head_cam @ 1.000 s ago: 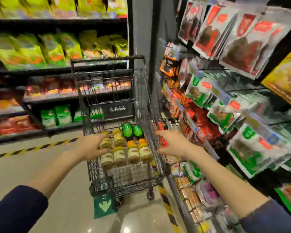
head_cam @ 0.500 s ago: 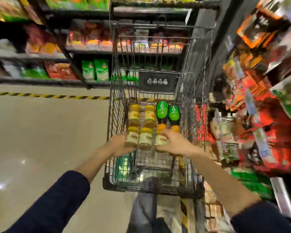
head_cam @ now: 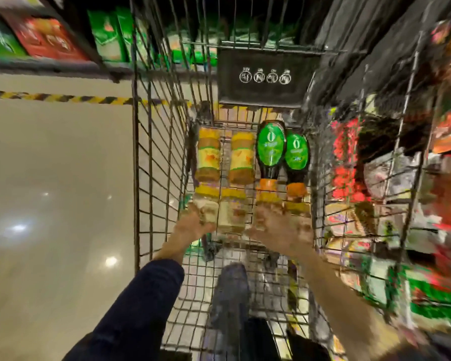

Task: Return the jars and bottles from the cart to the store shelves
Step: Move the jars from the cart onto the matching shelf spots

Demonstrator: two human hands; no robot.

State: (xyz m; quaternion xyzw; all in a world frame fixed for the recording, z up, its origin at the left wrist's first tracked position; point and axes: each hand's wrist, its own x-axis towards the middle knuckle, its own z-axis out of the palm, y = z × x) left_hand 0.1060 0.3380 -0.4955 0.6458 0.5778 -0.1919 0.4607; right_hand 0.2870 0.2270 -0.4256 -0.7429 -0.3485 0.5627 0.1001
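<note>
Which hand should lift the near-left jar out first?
Left: the left hand is on that jar, by the cart wall; the right hand is spread over the right-side jars.

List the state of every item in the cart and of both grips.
Cart: upright, loaded.
Two far jars: lying on their sides, lids on.
Two bottles: lying flat, caps on.
Near left jar: lid on, held by the left grip.
Second near jar: lying down, lid on.
Two near right jars: under the right grip.
Left grip: curled round the near left jar.
Right grip: on the jars; blur hides whether it holds.
</note>
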